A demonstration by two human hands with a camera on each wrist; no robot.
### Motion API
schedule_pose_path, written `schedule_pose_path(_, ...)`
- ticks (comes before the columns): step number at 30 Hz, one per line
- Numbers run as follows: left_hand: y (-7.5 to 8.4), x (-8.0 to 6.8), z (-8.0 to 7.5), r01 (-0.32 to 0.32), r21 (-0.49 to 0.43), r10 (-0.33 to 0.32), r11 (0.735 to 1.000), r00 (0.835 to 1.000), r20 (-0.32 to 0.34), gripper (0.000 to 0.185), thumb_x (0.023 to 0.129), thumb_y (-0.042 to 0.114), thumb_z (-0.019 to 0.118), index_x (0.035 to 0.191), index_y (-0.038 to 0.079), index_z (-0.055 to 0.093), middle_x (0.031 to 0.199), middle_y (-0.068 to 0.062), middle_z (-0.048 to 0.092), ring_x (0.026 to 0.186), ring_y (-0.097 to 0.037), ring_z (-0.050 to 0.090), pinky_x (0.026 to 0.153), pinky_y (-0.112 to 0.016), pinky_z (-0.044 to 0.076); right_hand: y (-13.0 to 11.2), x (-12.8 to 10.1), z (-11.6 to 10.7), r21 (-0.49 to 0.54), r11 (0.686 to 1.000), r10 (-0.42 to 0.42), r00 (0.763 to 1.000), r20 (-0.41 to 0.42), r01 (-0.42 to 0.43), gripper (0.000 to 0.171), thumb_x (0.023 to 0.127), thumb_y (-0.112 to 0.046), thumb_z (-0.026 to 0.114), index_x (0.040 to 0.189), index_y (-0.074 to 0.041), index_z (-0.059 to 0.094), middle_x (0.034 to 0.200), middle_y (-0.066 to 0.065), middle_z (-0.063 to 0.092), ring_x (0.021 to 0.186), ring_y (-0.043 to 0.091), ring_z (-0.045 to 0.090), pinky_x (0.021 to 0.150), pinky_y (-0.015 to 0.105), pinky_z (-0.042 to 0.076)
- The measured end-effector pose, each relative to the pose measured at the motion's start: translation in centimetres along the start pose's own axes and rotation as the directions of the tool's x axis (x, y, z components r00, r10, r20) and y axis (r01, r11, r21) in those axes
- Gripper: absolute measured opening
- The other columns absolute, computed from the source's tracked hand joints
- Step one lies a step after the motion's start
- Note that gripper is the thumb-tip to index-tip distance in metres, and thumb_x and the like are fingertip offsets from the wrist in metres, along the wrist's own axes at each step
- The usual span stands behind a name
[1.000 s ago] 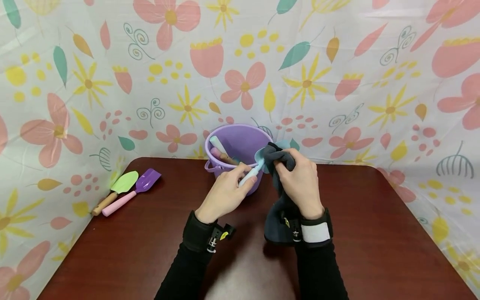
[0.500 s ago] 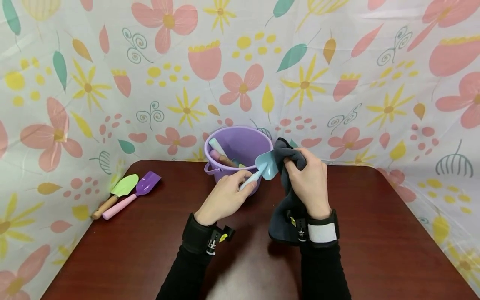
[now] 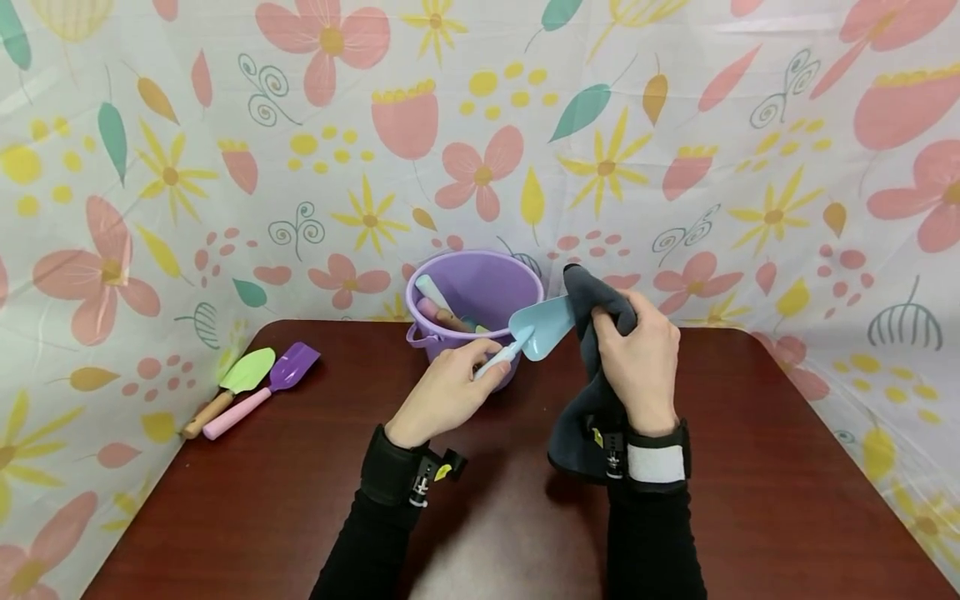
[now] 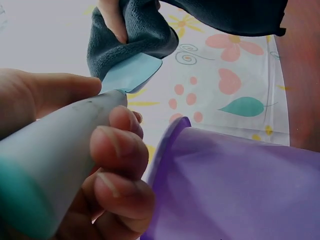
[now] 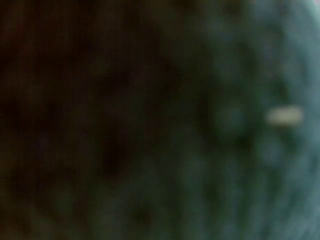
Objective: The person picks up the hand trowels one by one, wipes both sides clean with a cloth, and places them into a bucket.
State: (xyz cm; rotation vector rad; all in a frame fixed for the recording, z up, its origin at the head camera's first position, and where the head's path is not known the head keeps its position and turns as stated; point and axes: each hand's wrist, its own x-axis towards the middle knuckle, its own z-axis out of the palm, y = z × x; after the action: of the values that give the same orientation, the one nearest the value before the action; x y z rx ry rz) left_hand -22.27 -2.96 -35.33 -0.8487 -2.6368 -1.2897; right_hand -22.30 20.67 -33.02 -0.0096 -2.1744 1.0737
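My left hand (image 3: 448, 387) grips the pale handle of a light blue toy trowel (image 3: 543, 327), its blade pointing up and to the right. In the left wrist view the fingers curl round the thick handle (image 4: 65, 135), which has a teal end. A dark grey cloth (image 3: 592, 333) is bunched in my right hand (image 3: 640, 362), its upper part against the blade's tip and the rest hanging toward the wrist. Behind the left hand stands a purple bucket (image 3: 480, 283) with several tool handles leaning inside. The right wrist view is dark and blurred, blocked by the cloth.
On the brown table (image 3: 337, 517), at the left, lie a green trowel (image 3: 251, 371) with a wooden handle and a purple shovel (image 3: 295, 367) with a pink handle, side by side. A flower-patterned sheet (image 3: 480, 125) hangs behind and at both sides.
My right hand and the cloth have moved right along the trowel's blade, uncovering most of it. The left hand has stayed nearly in place, still holding the handle.
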Motion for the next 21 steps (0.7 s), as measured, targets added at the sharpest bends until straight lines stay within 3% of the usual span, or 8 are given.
schedule_pose_path(9,0.0,0.4,0.3,-0.010,-0.029,0.010,1.000,1.000,-0.024,0.013,0.100,0.029,0.055,0.106,0.020,0.061,0.064,0.005,0.045,0.050,-0.008,0.037,0.053,-0.027,0.034,-1.2,-0.3,0.6,0.004,0.998,-0.064,0.998,0.008,0.064,0.019,0.092,-0.021,0.067,0.107,-0.010,0.072,0.088,0.009,0.068,0.065,0.023,0.054,0.057,0.037,0.037)
schedule_pose_path(21,-0.1,0.4,0.7,0.003,-0.046,-0.004,0.999,1.000,-0.012,0.022,0.102,0.034,0.051,0.112,0.017,0.061,0.067,0.004,0.049,0.051,-0.011,0.041,0.053,-0.027,0.035,-2.8,-1.4,2.7,-0.004,0.993,-0.115,0.977,0.182,0.117,0.021,0.091,-0.020,0.070,0.109,-0.012,0.071,0.095,0.008,0.070,0.074,0.025,0.062,0.062,0.043,0.048)
